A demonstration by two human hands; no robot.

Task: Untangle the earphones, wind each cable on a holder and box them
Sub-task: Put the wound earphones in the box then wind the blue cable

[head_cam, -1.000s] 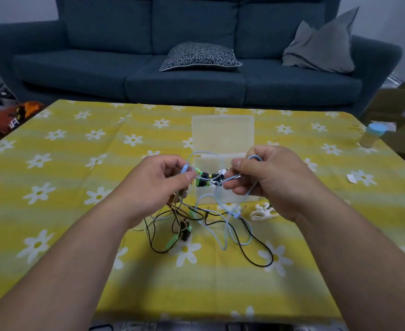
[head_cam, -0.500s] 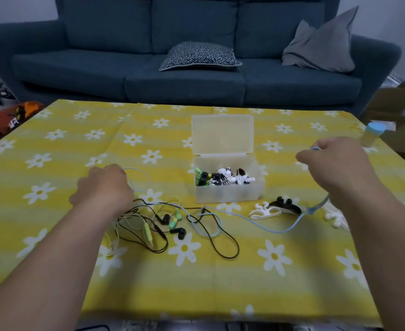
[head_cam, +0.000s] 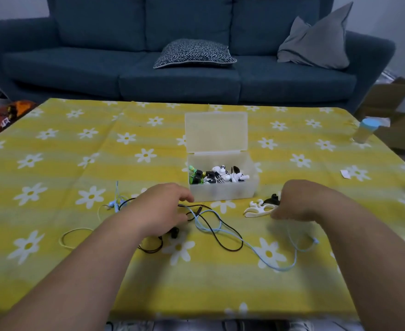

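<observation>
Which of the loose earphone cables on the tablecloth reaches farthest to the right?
The thin light blue earphone cable, looping near the right hand; the black cable and the pale yellow cable lie further left.

A yellow striped tablecloth (head_cam: 53, 163) printed with white daisies; a light blue earphone cable (head_cam: 280, 269); a black earphone cable (head_cam: 230, 250); a frosted translucent plastic box (head_cam: 220, 194); a dark teal fabric sofa (head_cam: 180, 84).

Box (head_cam: 223, 192) blocks the centre; tangled cables (head_cam: 279, 269) sprawl before it; open tablecloth (head_cam: 53, 177), seemingly, lies far left.
</observation>
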